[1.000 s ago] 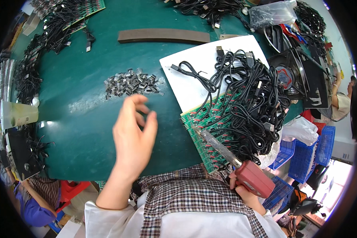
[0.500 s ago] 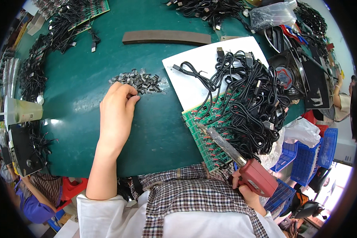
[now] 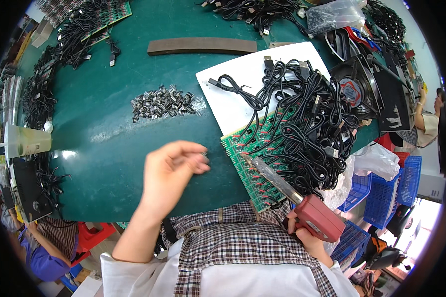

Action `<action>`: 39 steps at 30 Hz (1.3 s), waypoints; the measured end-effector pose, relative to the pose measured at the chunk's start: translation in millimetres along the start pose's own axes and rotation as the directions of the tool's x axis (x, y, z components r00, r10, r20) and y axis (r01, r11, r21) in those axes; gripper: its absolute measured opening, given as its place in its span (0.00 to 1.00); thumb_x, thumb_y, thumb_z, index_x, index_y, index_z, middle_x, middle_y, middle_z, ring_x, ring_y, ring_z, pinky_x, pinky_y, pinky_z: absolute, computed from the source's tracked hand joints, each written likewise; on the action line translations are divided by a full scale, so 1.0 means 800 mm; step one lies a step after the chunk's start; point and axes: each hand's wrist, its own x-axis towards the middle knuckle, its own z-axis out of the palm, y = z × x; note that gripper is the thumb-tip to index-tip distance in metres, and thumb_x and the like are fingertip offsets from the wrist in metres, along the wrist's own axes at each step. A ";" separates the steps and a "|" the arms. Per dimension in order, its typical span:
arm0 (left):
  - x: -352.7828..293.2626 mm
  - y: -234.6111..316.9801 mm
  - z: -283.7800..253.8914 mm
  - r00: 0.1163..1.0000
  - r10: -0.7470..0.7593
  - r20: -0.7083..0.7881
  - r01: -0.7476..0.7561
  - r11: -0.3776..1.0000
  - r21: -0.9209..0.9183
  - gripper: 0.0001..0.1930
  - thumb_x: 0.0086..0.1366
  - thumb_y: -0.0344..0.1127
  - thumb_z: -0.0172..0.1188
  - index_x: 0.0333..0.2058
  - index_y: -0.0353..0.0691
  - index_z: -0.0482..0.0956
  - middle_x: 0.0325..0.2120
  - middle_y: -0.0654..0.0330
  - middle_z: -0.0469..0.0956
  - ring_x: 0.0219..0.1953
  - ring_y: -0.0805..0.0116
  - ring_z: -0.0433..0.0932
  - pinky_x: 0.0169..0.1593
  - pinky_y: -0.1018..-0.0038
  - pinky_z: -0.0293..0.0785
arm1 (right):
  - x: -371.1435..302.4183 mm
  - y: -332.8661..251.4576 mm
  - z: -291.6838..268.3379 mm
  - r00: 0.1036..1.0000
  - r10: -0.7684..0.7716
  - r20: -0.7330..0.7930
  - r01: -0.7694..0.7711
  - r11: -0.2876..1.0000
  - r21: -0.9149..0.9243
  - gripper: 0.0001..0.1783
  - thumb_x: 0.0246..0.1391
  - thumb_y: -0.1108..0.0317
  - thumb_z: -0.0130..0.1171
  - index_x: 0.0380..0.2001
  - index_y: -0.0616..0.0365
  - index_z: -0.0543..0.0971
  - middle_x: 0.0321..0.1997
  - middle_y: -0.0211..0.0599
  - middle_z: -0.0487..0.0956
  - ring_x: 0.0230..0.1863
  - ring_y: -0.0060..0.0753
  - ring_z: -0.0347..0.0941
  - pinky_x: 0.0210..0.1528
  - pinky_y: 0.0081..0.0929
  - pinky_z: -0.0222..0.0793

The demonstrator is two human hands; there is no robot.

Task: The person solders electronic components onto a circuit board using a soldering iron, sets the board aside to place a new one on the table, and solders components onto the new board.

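Observation:
My left hand (image 3: 172, 171) is over the green table, its fingers closed in a pinch and slightly blurred. A tiny grey piece shows at its fingertips, looking like one of the small black-and-silver pinned parts (image 3: 164, 103) heaped farther away. In my right hand (image 3: 305, 231) is a red-handled soldering iron (image 3: 322, 218), its fingers wrapped round the grip. The iron's metal tip points up and left, over a green circuit board panel (image 3: 248, 173) with red wire ends along it. Black USB cables (image 3: 312, 123) lie bundled across the panel, hiding its right part.
Under the panel and cables lies a white board (image 3: 223, 106). A dark bar (image 3: 200, 46) rests behind the heap. Right of the cables stand a round metal speaker-like unit (image 3: 352, 91) and blue crates (image 3: 381, 198). A plastic cup (image 3: 27, 139) is at the left edge.
My left hand has left the heap of small parts and moved right and toward me, near the panel. The soldering iron in my right hand has barely moved; the whole view has shifted slightly.

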 end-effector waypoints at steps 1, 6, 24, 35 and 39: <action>-0.005 -0.002 0.011 0.998 -0.050 0.042 0.054 0.994 -0.099 0.06 0.58 0.20 0.53 0.34 0.27 0.74 0.26 0.54 0.77 0.28 0.72 0.78 0.33 0.80 0.75 | -0.001 0.002 0.000 1.000 0.003 -0.015 -0.004 0.999 -0.043 0.25 0.35 0.62 0.67 0.37 0.64 0.74 0.31 0.38 0.77 0.30 0.34 0.75 0.36 0.24 0.69; -0.014 -0.005 0.044 0.997 -0.048 0.058 0.062 0.961 -0.270 0.04 0.57 0.20 0.52 0.33 0.29 0.72 0.27 0.55 0.77 0.29 0.72 0.78 0.35 0.79 0.76 | 0.008 -0.019 0.005 0.997 0.075 0.011 -0.075 0.996 -0.041 0.19 0.33 0.69 0.65 0.34 0.61 0.76 0.31 0.36 0.77 0.29 0.33 0.75 0.35 0.23 0.70; 0.000 -0.011 0.051 0.996 0.016 0.084 0.009 0.958 -0.285 0.15 0.55 0.17 0.50 0.39 0.36 0.58 0.23 0.61 0.72 0.25 0.79 0.72 0.31 0.84 0.70 | 0.002 -0.005 0.006 0.998 0.051 0.023 -0.042 0.958 -0.283 0.18 0.29 0.70 0.66 0.32 0.55 0.78 0.30 0.36 0.77 0.27 0.36 0.75 0.31 0.26 0.72; 0.000 -0.013 0.052 0.996 0.002 0.086 0.022 0.960 -0.278 0.15 0.55 0.17 0.50 0.39 0.36 0.58 0.22 0.62 0.72 0.24 0.81 0.71 0.30 0.85 0.69 | -0.005 0.013 0.003 1.000 0.017 0.021 -0.015 0.992 -0.126 0.27 0.35 0.62 0.68 0.41 0.61 0.74 0.34 0.39 0.77 0.32 0.38 0.76 0.33 0.26 0.72; 0.001 -0.012 0.053 0.996 0.020 0.089 0.007 0.957 -0.290 0.15 0.55 0.17 0.50 0.39 0.36 0.58 0.22 0.62 0.72 0.24 0.81 0.71 0.30 0.85 0.69 | -0.005 0.008 0.003 0.999 -0.042 0.010 0.043 0.994 -0.104 0.30 0.35 0.60 0.68 0.42 0.63 0.73 0.34 0.40 0.77 0.31 0.39 0.76 0.33 0.27 0.72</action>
